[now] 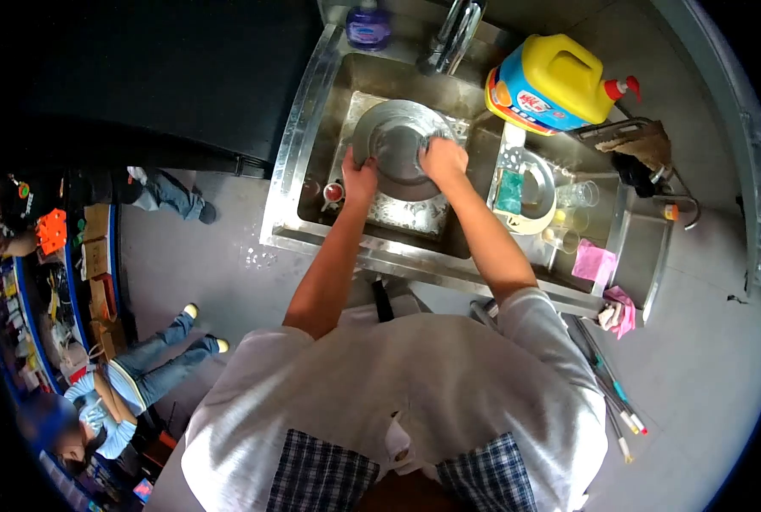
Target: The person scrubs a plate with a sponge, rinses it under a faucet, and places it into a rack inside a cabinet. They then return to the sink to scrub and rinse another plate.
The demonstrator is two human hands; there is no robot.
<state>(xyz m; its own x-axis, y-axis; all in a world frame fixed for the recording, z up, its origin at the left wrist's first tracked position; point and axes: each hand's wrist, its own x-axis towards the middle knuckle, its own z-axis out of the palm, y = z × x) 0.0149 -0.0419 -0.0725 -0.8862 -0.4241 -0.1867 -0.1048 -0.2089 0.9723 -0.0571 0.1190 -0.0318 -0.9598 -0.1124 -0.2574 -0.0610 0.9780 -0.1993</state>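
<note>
A round, wide-rimmed metal basin (386, 122) is in the left bowl of the steel sink (293, 200). On its left rim, my left hand (361, 177) grips with the thumb up along the edge. My right hand (445, 159) is closed in a fist at the basin's right inner side. What that fist holds is hidden; something greyish shows by its knuckles. Left of the basin, a small cup with red inside (334, 193) sits on the sink floor. Above the basin stands the chrome faucet (453, 38).
A large yellow detergent jug (560, 81) and a purple bottle (368, 27) stand behind the sink. The right bowl holds a green sponge (509, 191), a pale round dish (532, 224), glasses (578, 194) and a pink cloth (594, 261). People and shelves are at left.
</note>
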